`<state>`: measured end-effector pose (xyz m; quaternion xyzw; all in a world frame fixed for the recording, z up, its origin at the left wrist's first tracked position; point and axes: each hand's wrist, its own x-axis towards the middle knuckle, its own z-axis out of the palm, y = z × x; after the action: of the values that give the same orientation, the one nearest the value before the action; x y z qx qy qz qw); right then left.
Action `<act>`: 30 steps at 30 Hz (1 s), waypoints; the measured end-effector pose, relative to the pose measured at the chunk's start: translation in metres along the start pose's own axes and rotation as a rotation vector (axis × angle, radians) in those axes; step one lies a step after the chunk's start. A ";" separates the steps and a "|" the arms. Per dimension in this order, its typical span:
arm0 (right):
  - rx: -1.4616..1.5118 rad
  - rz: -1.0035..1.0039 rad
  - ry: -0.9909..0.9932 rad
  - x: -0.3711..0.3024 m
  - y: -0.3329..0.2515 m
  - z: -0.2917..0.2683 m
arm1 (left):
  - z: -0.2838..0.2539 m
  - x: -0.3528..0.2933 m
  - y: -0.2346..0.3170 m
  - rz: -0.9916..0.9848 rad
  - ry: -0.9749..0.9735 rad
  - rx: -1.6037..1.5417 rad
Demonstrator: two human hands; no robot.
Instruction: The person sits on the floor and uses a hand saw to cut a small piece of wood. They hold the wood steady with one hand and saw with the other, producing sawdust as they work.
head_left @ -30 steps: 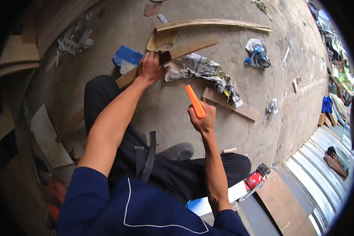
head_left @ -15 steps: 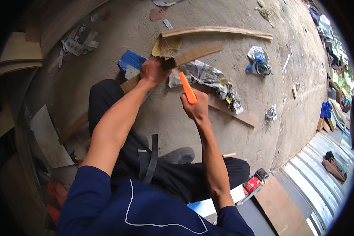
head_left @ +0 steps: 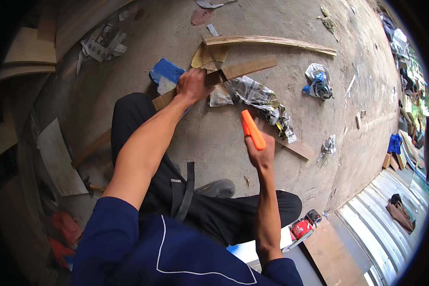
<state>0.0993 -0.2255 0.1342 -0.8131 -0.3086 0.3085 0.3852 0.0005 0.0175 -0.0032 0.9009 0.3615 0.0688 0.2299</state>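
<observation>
The long, tapering, smooth handle (head_left: 253, 131) is glowing bright orange. The flat, straight wooden plank (head_left: 249, 67) is showing medium brown, darkening near its middle. The crumpled newspaper strip (head_left: 255, 93) is mixing grey-white, black and yellow-green patches. The flat-faced block (head_left: 168, 71) is wearing blue beside off-white. The short-sleeved cloth shirt (head_left: 124, 252) is showing navy, crossed by one thin white line; the loose cloth trousers (head_left: 224, 217) are staying plain black.

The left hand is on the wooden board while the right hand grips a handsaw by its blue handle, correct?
Not quite: the head view shows the handsaw's handle is orange. The left hand is on the wooden board, and the right hand grips that handle.
</observation>
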 end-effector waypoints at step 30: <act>-0.110 -0.134 0.000 0.010 0.001 0.023 | -0.001 -0.005 0.004 -0.074 -0.014 -0.056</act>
<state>0.0890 -0.2085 0.1191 -0.8107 -0.3785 0.2647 0.3599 -0.0008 0.0126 0.0000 0.8807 0.3907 0.0639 0.2600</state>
